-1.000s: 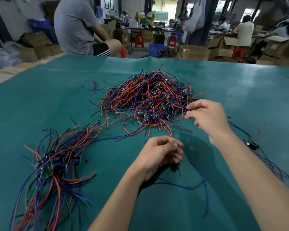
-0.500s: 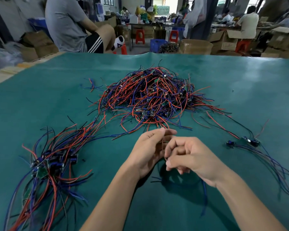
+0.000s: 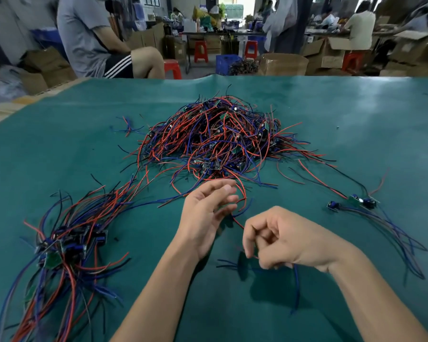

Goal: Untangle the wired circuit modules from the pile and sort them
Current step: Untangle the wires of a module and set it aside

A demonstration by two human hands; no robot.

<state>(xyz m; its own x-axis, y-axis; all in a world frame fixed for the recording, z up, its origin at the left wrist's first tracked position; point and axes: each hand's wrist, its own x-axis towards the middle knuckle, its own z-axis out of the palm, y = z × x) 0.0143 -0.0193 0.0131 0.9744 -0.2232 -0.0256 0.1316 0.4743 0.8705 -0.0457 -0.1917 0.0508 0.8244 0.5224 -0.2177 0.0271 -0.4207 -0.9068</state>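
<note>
A teal work mat covers the table; the big tangled pile of red, blue and black wired circuit modules lies beyond both hands, its near edge just past the left fingertips; a sorted bundle of modules with wires combed roughly one way lies well to the left of the hands; a smaller group of modules with trailing blue wires lies well to the right of them.

What has changed: half a second ago the two hands were pressed together over one spot just short of the pile; now they have drawn apart, and the right hand has come back toward the body while the left stays near the pile edge.

The left hand is turned palm inward with fingers loosely spread; a red wire loops by its fingertips, and whether it pinches that wire cannot be told. The right hand is curled into a fist around thin wires; a red strand runs from it up toward the left hand, and a blue wire hangs below the fist toward the viewer.

This reads as a module being drawn clear of the tangle by its leads; it likely goes next to one of the side groups; the module itself is hidden.
</note>
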